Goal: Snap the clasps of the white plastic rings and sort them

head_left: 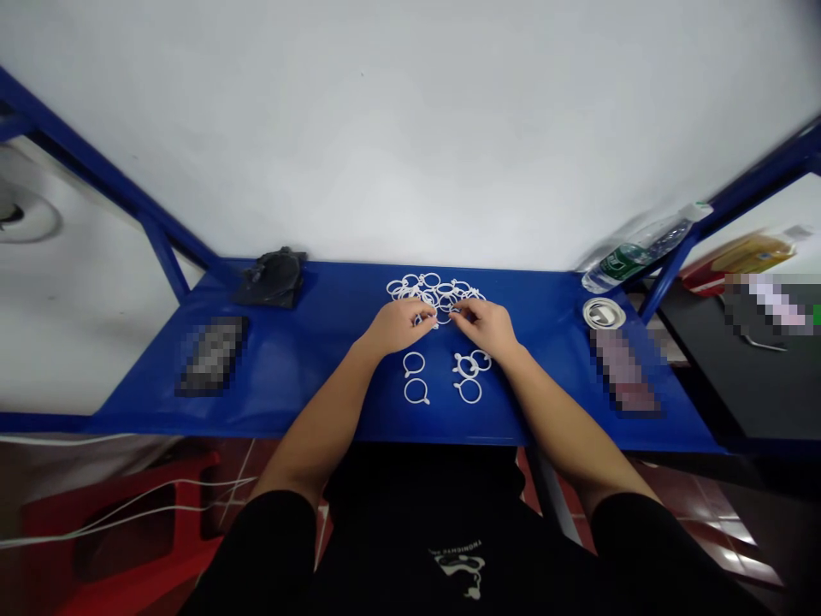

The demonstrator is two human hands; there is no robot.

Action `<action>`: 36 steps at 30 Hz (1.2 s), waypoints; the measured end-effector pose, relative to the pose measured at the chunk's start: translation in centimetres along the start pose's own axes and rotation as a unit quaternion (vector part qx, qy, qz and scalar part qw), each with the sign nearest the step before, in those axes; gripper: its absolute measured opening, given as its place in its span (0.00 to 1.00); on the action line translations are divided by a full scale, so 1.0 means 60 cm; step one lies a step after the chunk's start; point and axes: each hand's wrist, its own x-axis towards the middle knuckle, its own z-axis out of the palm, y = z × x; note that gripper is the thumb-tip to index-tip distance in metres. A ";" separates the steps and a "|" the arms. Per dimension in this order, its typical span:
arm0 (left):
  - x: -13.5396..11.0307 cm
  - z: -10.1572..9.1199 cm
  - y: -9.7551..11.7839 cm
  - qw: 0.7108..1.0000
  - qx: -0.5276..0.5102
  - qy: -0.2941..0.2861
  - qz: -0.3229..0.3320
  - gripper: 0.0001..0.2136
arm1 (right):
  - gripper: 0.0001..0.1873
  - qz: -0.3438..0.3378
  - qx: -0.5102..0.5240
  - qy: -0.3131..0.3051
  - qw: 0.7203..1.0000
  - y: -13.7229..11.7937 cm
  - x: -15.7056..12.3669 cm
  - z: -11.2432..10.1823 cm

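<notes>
The left grip (398,327) is narrow, thumb and forefinger bent close together at the near-left edge of a pile of white rings (434,297); whether a ring is pinched between them I cannot tell. The right grip (488,327) faces it across a small gap, its thumb and forefinger also drawn near each other against the pile's near-right edge, and again a firm hold cannot be made out. The pile lies on the blue table (333,342), at about 1 o'clock from the left grip and 11 o'clock from the right. Two loose rings (416,403) lie one behind the other near 5 o'clock from the left grip. Three more rings (470,402) cluster at about 7 o'clock from the right grip, the two farther ones touching or overlapping, the nearest just beside them
</notes>
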 end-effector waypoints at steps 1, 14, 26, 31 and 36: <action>-0.002 -0.002 0.000 0.999 0.003 -0.048 0.001 0.06 | 0.10 -0.001 0.008 0.001 1.000 -0.001 -0.001 0.000; -0.010 -0.027 -0.009 0.989 0.024 -0.142 -0.042 0.13 | 0.09 -0.051 0.054 -0.123 0.990 -0.011 -0.005 -0.029; -0.017 -0.036 -0.024 0.955 0.003 -0.271 -0.121 0.23 | 0.14 -0.019 0.061 -0.234 0.970 0.009 -0.012 -0.043; -0.010 -0.011 -0.020 0.975 0.043 -0.201 -0.082 0.09 | 0.15 -0.008 0.083 -0.238 0.968 0.006 -0.011 -0.047; -0.006 -0.009 -0.007 0.989 0.058 -0.121 -0.060 0.06 | 0.19 -0.028 0.072 -0.220 0.972 -0.003 -0.010 -0.042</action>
